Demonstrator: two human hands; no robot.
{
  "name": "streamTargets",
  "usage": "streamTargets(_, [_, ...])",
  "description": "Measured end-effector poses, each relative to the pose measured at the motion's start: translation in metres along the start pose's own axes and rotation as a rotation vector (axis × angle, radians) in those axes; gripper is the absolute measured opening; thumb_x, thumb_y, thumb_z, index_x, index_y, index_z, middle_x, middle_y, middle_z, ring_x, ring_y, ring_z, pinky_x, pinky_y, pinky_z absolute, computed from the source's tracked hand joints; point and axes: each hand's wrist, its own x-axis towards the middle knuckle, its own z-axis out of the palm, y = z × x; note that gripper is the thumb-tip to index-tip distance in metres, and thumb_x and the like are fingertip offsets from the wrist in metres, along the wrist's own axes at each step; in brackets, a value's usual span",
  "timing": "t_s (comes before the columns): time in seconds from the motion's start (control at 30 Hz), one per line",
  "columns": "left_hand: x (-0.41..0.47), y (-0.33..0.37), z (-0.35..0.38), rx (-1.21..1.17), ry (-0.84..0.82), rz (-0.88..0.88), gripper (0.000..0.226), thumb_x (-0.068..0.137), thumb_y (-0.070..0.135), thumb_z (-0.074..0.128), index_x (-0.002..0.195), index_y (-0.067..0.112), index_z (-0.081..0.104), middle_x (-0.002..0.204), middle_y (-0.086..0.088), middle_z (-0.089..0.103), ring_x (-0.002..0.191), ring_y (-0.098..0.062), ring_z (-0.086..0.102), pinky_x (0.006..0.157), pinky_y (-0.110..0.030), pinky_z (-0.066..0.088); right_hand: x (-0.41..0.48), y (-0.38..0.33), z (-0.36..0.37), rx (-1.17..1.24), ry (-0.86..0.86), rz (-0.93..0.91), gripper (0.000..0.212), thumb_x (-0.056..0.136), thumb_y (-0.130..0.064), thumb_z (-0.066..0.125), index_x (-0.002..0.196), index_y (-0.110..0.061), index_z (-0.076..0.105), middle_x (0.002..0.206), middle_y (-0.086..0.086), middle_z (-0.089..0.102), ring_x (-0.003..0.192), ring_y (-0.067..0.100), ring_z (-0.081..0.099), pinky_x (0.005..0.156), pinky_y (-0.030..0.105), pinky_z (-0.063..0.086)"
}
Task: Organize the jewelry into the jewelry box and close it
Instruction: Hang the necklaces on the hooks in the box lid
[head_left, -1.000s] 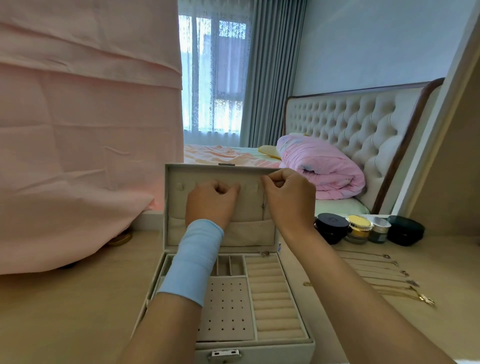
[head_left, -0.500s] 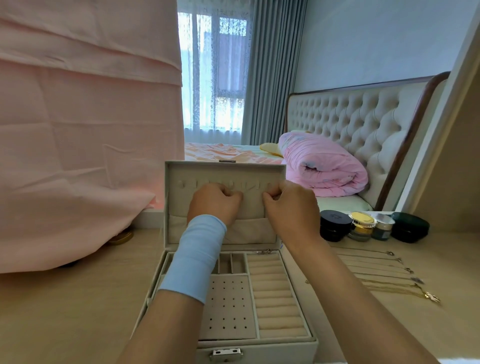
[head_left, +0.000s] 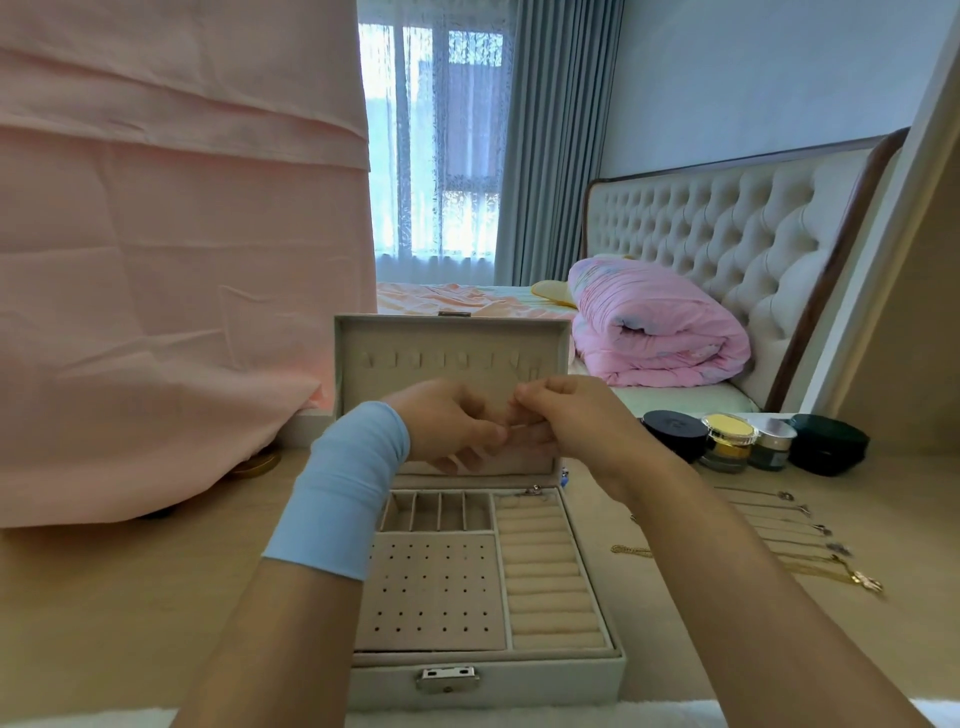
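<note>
The pale grey jewelry box (head_left: 602, 675) stands open in front of me, its lid (head_left: 447, 338) upright with a row of hooks. A thin necklace chain (head_left: 521, 375) hangs from a right-hand hook, and its pendant (head_left: 533, 490) rests at the box's back right corner. My left hand (head_left: 447, 423), with a blue wrist sleeve, and my right hand (head_left: 571, 421) meet fingertip to fingertip in front of the lid's pocket, pinched around the chain, which is barely visible there. Several more necklaces (head_left: 779, 527) lie in a row on the table to the right.
Cosmetic jars (head_left: 727, 441) and a dark green case (head_left: 828, 441) stand behind the necklaces. A pink cloth (head_left: 156, 312) hangs at the left, with a gold disc (head_left: 257, 464) under its edge. The wooden tabletop (head_left: 130, 597) surrounds the box. A bed lies beyond.
Both hands have dropped from the row of hooks to the lower part of the lid and drawn closer together. The hooks now show above them.
</note>
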Motion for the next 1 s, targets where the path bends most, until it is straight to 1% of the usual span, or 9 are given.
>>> streamTargets(0.1, [0.003, 0.002, 0.013, 0.001, 0.062, -0.001, 0.017, 0.094, 0.025, 0.06, 0.11, 0.021, 0.066, 0.102, 0.002, 0.07, 0.083, -0.01, 0.067, 0.067, -0.022, 0.054, -0.004, -0.008, -0.005, -0.072, 0.022, -0.047, 0.017, 0.097, -0.017, 0.062, 0.088, -0.009, 0.074, 0.089, 0.008, 0.078, 0.074, 0.014, 0.073, 0.061, 0.021, 0.053])
streamTargets(0.2, [0.006, 0.01, 0.033, -0.072, 0.015, 0.021, 0.021, 0.093, 0.029, 0.059, 0.114, 0.024, 0.064, 0.108, -0.001, 0.071, 0.091, -0.016, 0.07, 0.063, -0.02, 0.053, -0.005, -0.012, -0.011, -0.271, 0.108, -0.15, 0.018, 0.094, -0.023, 0.065, 0.085, -0.012, 0.076, 0.084, 0.002, 0.076, 0.078, 0.012, 0.068, 0.072, 0.028, 0.052])
streamTargets(0.37, [0.004, 0.015, 0.036, -0.116, -0.004, 0.03, 0.021, 0.095, 0.034, 0.059, 0.093, 0.016, 0.07, 0.09, 0.003, 0.075, 0.066, -0.005, 0.066, 0.052, -0.013, 0.045, -0.006, -0.013, -0.021, -0.341, 0.1, -0.211, 0.016, 0.093, -0.024, 0.067, 0.081, -0.016, 0.074, 0.075, -0.007, 0.068, 0.069, 0.006, 0.059, 0.067, 0.025, 0.045])
streamTargets(0.5, [0.002, 0.015, 0.027, -0.101, 0.045, 0.023, 0.018, 0.096, 0.027, 0.059, 0.089, 0.013, 0.069, 0.085, -0.002, 0.074, 0.064, -0.009, 0.063, 0.055, -0.016, 0.048, -0.005, -0.006, -0.031, -0.58, -0.152, -0.087, 0.015, 0.091, -0.018, 0.061, 0.092, -0.011, 0.074, 0.087, 0.011, 0.071, 0.065, 0.011, 0.056, 0.06, 0.029, 0.048])
streamTargets(0.6, [0.0, 0.017, 0.021, -0.023, 0.11, 0.047, 0.016, 0.093, 0.03, 0.062, 0.085, 0.022, 0.072, 0.082, 0.007, 0.074, 0.064, -0.005, 0.064, 0.058, -0.018, 0.047, -0.01, -0.001, -0.026, -0.783, -0.424, 0.057, 0.018, 0.09, -0.028, 0.061, 0.103, -0.02, 0.071, 0.089, 0.005, 0.069, 0.064, 0.011, 0.06, 0.054, 0.024, 0.046])
streamTargets(0.73, [0.0, 0.017, 0.019, 0.029, 0.196, 0.083, 0.012, 0.091, 0.033, 0.065, 0.084, 0.027, 0.073, 0.08, 0.009, 0.071, 0.067, -0.006, 0.062, 0.056, -0.018, 0.042, -0.008, 0.006, -0.011, -0.722, -0.371, -0.015, 0.025, 0.091, -0.03, 0.065, 0.086, -0.006, 0.072, 0.074, 0.003, 0.066, 0.063, 0.012, 0.057, 0.061, 0.027, 0.047])
streamTargets(0.8, [0.001, 0.015, 0.017, 0.068, 0.233, 0.095, 0.014, 0.091, 0.033, 0.065, 0.093, 0.023, 0.075, 0.085, 0.004, 0.072, 0.07, -0.007, 0.061, 0.06, -0.019, 0.044, -0.008, 0.005, -0.014, -0.721, -0.314, -0.038, 0.027, 0.093, -0.023, 0.065, 0.076, -0.002, 0.071, 0.066, 0.002, 0.065, 0.052, 0.006, 0.054, 0.058, 0.023, 0.045])
streamTargets(0.87, [0.001, 0.011, 0.014, 0.15, 0.264, 0.08, 0.018, 0.091, 0.035, 0.064, 0.104, 0.025, 0.073, 0.098, 0.006, 0.071, 0.082, -0.008, 0.062, 0.076, -0.023, 0.049, -0.01, 0.0, -0.02, -0.746, -0.305, -0.046, 0.028, 0.093, -0.021, 0.065, 0.076, 0.001, 0.071, 0.067, 0.005, 0.068, 0.048, 0.008, 0.053, 0.053, 0.021, 0.046])
streamTargets(1.0, [0.001, 0.008, 0.012, 0.295, 0.249, 0.006, 0.03, 0.093, 0.034, 0.06, 0.12, 0.024, 0.067, 0.119, 0.003, 0.067, 0.105, -0.016, 0.061, 0.095, -0.03, 0.046, -0.01, -0.012, -0.024, -0.716, -0.143, -0.153, 0.032, 0.094, -0.025, 0.068, 0.065, -0.012, 0.07, 0.057, -0.006, 0.066, 0.043, 0.0, 0.053, 0.049, 0.014, 0.041])
